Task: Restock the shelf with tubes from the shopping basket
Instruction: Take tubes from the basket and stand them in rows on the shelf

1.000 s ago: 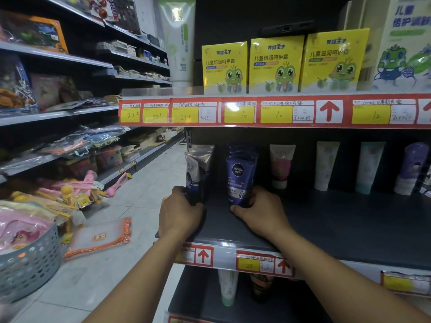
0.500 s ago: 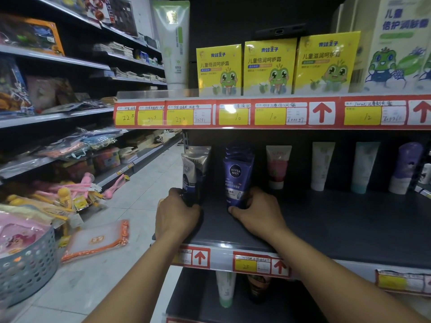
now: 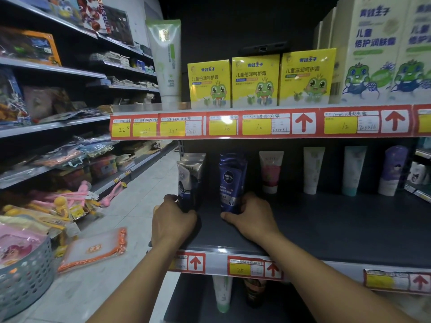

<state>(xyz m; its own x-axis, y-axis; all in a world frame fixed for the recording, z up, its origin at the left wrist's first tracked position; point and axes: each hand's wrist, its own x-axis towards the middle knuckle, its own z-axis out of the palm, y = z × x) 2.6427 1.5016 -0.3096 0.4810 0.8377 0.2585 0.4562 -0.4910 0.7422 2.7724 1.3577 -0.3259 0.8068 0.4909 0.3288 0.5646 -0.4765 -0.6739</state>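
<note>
Nearest, the basket [image 3: 25,273] sits low at left. On the shelf [image 3: 326,229], the left hand [image 3: 172,222] has its grip around the silver tube's [image 3: 189,180] base; the right hand [image 3: 251,217] holds the blue tube [image 3: 232,183]. Both tubes stand upright, more tubes [image 3: 312,169] behind.

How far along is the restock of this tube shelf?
Done: rows of silver-and-navy and blue Nivea Men tubes already stand at the shelf's left end. In hand: the left hand grips the front silver-and-navy tube, and the right hand grips the front Nivea tube, both standing upright. Left: the grey basket is cut off at the frame edge; I cannot tell whether tubes remain.
</note>
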